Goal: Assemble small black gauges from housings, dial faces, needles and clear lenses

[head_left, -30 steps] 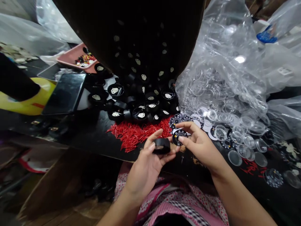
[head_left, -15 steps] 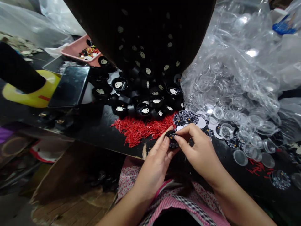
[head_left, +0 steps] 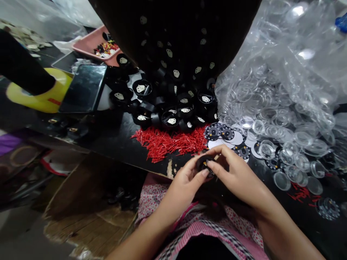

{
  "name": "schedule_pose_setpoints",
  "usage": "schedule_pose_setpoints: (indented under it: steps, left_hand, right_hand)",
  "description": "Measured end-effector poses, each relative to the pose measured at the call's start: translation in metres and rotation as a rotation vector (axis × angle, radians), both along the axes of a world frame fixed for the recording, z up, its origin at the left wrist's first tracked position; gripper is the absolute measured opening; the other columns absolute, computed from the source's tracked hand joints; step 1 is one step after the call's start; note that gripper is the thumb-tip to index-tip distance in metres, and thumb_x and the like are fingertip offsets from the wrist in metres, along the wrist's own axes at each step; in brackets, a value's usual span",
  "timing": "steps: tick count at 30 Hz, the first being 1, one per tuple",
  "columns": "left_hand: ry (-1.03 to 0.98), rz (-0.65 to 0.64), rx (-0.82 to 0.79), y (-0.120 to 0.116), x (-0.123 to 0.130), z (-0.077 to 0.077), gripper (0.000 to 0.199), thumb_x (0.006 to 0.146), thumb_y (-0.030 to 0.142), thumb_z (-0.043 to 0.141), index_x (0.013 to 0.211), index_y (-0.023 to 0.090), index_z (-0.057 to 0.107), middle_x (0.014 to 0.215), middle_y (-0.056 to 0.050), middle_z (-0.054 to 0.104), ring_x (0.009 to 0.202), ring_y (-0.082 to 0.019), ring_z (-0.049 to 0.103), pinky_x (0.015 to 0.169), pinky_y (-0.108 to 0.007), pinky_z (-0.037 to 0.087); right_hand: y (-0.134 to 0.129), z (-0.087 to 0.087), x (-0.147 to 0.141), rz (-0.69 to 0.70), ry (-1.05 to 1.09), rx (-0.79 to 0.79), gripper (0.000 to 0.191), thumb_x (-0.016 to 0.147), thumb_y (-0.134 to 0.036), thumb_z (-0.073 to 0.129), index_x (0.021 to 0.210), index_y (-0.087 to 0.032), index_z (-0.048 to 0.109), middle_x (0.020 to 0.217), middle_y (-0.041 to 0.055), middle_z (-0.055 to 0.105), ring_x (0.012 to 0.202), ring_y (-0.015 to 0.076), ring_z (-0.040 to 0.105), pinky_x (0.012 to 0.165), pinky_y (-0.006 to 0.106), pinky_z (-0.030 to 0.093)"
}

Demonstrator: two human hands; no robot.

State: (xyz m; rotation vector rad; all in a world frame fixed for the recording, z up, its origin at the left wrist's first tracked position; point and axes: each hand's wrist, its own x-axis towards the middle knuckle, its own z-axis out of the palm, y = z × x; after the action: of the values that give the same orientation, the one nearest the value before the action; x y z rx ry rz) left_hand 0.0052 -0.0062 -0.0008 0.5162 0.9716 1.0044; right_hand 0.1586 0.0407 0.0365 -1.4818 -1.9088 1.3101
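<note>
Both hands meet near the table's front edge around a small round black case [head_left: 204,162] with a dial inside. My left hand [head_left: 187,180] grips its left side, thumb at the lower rim. My right hand [head_left: 234,171] pinches it from the right, thumb on the dial face. Just beyond lie red slivers [head_left: 168,142] in a pile and printed black dials [head_left: 213,131] with white discs. Many black cases [head_left: 169,119] with pale plates inside are heaped behind the red pile. Clear round covers [head_left: 282,180] lie scattered to the right.
A large dark rounded shape [head_left: 173,32] hangs over the back. Plastic bags [head_left: 287,65] cover the back right. At left are a phone [head_left: 82,88], a yellow tape roll [head_left: 38,99] and a pink tray [head_left: 89,43]. A cardboard box [head_left: 67,209] stands below the edge.
The view has shifted slightly. Both hands still hold the black case, which is now turned and more covered by fingers; my right thumb has moved onto the dial, and my left thumb sits lower.
</note>
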Motion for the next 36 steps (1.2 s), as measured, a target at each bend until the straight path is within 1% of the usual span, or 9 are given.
schedule_pose_setpoints:
  steps: [2,5,7,10,13,19,24,30,36]
  left_hand:
    - [0.054,-0.029,0.011,-0.005,-0.002,-0.001,0.035,0.086,0.022,0.068,0.12,0.026,0.066,0.131,-0.005,0.065,0.124,-0.023,0.058,0.107,-0.037,0.046]
    - [0.12,-0.001,0.026,-0.013,-0.006,-0.001,0.035,0.085,0.02,0.069,0.119,0.025,0.066,0.131,-0.006,0.065,0.124,-0.023,0.058,0.109,-0.037,0.043]
    - [0.135,0.014,0.024,-0.017,-0.01,0.0,0.033,0.086,0.021,0.068,0.119,0.025,0.066,0.132,-0.006,0.065,0.125,-0.023,0.058,0.109,-0.036,0.043]
    - [0.144,0.03,0.031,-0.02,-0.014,0.002,0.033,0.087,0.02,0.066,0.12,0.026,0.067,0.133,-0.005,0.064,0.128,-0.023,0.055,0.11,-0.034,0.042]
    - [0.101,0.052,0.003,-0.02,-0.016,0.003,0.034,0.087,0.02,0.066,0.12,0.027,0.066,0.132,-0.005,0.064,0.125,-0.023,0.057,0.108,-0.034,0.044]
    - [0.052,0.054,-0.067,-0.017,-0.016,0.005,0.033,0.086,0.022,0.067,0.119,0.025,0.067,0.126,-0.006,0.067,0.116,-0.025,0.063,0.098,-0.037,0.054]
    - [0.081,0.059,-0.055,-0.017,-0.016,0.005,0.03,0.087,0.024,0.067,0.116,0.024,0.068,0.122,-0.006,0.068,0.113,-0.025,0.064,0.094,-0.036,0.056]
    - [0.096,0.058,-0.062,-0.015,-0.015,0.004,0.027,0.085,0.019,0.067,0.111,0.024,0.07,0.118,-0.004,0.071,0.113,-0.023,0.065,0.095,-0.032,0.054]
    - [0.089,0.065,-0.061,-0.014,-0.016,0.006,0.029,0.085,0.018,0.068,0.113,0.024,0.071,0.116,-0.005,0.072,0.111,-0.023,0.066,0.097,-0.031,0.051]
  right_hand:
    - [-0.007,-0.003,0.003,0.043,0.035,-0.029,0.016,0.095,-0.023,0.052,0.11,-0.025,0.057,0.102,0.0011,0.063,0.088,0.0159,0.06,0.079,0.032,0.047]
    - [-0.016,-0.006,0.003,0.071,0.063,-0.015,0.02,0.094,-0.022,0.053,0.113,-0.027,0.057,0.11,0.0011,0.063,0.096,0.0165,0.059,0.085,0.033,0.046]
    - [-0.018,-0.006,0.0,0.076,0.065,-0.029,0.021,0.094,-0.022,0.054,0.114,-0.027,0.057,0.111,0.0014,0.063,0.097,0.0169,0.059,0.086,0.033,0.046]
    - [-0.016,-0.007,-0.006,0.05,0.082,-0.062,0.021,0.093,-0.023,0.055,0.114,-0.024,0.059,0.11,0.0031,0.065,0.095,0.0176,0.06,0.084,0.034,0.047]
    - [-0.012,-0.009,-0.011,0.036,0.121,-0.09,0.023,0.094,-0.026,0.055,0.117,-0.023,0.059,0.111,0.0043,0.065,0.091,0.017,0.062,0.083,0.034,0.049]
    - [-0.013,-0.01,-0.016,-0.009,0.083,-0.14,0.025,0.093,-0.03,0.055,0.116,-0.021,0.059,0.093,0.0035,0.064,0.078,0.0171,0.061,0.073,0.034,0.05]
    - [-0.014,-0.009,-0.016,-0.04,0.105,-0.156,0.023,0.092,-0.029,0.056,0.112,-0.02,0.06,0.091,0.0032,0.064,0.077,0.0164,0.059,0.072,0.033,0.049]
    - [-0.014,-0.011,-0.017,-0.04,0.084,-0.141,0.02,0.094,-0.029,0.053,0.11,-0.021,0.06,0.091,0.0031,0.064,0.078,0.0166,0.06,0.072,0.033,0.049]
    - [-0.014,-0.011,-0.016,-0.031,0.072,-0.134,0.021,0.09,-0.03,0.059,0.11,-0.022,0.06,0.089,0.0014,0.061,0.072,0.0151,0.056,0.066,0.031,0.046]
